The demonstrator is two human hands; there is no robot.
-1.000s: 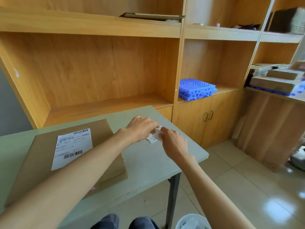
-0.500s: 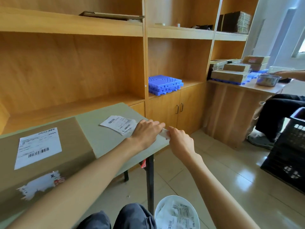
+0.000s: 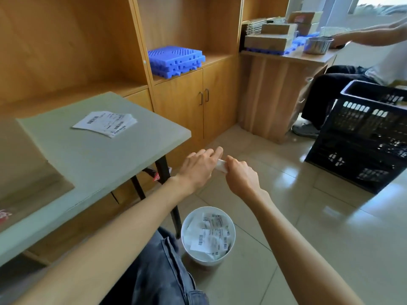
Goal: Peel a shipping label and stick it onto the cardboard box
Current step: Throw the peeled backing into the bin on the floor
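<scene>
My left hand (image 3: 198,168) and my right hand (image 3: 241,175) meet off the table's right edge, above the floor. Both pinch a small crumpled white paper (image 3: 221,166), mostly hidden between the fingers; it looks like label backing. A small stack of shipping labels (image 3: 105,123) with barcodes lies on the green-grey table (image 3: 92,164). The brown cardboard box (image 3: 26,168) sits at the table's left, cut off by the frame edge; its top label is out of view.
A white bin (image 3: 208,235) full of label scraps stands on the floor below my hands. A black plastic crate (image 3: 363,139) is at the right. Another person sits at a far desk (image 3: 286,56). Blue plastic trays (image 3: 176,60) lie on the wooden shelf unit.
My view has swung right and down. Both hands moved off the table over the floor, still holding the white paper. The box slid to the left edge and the bin came fully into view.
</scene>
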